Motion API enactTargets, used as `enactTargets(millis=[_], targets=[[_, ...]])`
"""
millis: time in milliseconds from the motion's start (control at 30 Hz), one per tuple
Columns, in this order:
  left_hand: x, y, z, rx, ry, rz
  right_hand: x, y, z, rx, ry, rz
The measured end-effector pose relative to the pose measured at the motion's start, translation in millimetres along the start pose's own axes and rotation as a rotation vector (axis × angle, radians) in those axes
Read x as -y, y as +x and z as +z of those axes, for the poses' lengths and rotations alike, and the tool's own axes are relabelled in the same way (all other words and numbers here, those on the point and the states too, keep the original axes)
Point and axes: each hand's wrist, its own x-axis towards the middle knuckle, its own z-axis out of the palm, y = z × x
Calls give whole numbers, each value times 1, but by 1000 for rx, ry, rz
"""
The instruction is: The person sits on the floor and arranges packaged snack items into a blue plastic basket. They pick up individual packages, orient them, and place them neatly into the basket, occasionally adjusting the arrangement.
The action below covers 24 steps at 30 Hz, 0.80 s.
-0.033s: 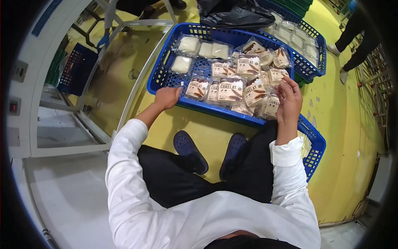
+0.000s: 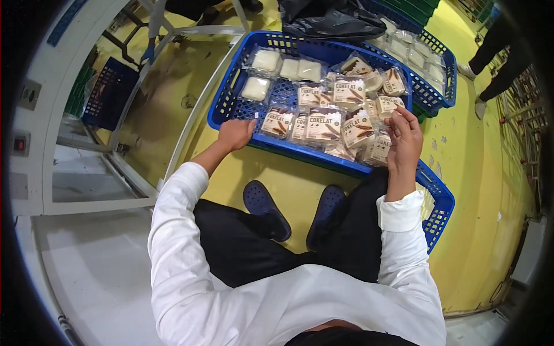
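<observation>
At the right end of a blue crate [image 2: 226, 86], the person's right hand [image 2: 405, 141] is raised with its fingers curled loosely inward, the thumb near the forefinger; I can't tell whether anything is pinched there. Over the near rim, by the left corner, sits the left hand [image 2: 235, 135], its fingers bent together towards the crate. A tiny pale square [image 2: 257, 115] shows at their tips, though whether they grip it or it merely clings there, I can't make out.

Between the two hands, and just beside the right one, labelled packets [image 2: 324, 124] crowd the crate's middle and right side, clear-wrapped with cream and brown fronts, many overlapping and leaning on each other. Towards the far left corner lie plain white packets [image 2: 267, 59], bare of labels, with latticed crate bottom visible near them.

Behind, a black plastic bag [image 2: 329, 20] slumps against the far edge, and a second blue crate [image 2: 447, 63] carries more white packets. Another blue basket [image 2: 440, 202] stands beside the person's knee on the right. Dark clogs [image 2: 265, 210] rest on the yellow floor [image 2: 473, 219]. A pale metal frame [image 2: 196, 104] rises on the left; over on the far right, someone's dark-trousered legs [image 2: 490, 52] stand well apart.
</observation>
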Motion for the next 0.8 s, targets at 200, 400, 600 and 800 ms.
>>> enactTargets(millis=[200, 400, 600, 800], targets=[[-15, -2, -8, 55, 61, -32, 2, 4, -1, -22, -36, 6], [-11, -1, 8, 196, -85, -52, 4, 16, -6, -26, -6, 56], [48, 67, 29, 21, -202, -210, 8, 5, 7, 37, 51, 90], [106, 128, 111, -365, 84, -38, 30, 1, -29, -80, 119, -101]])
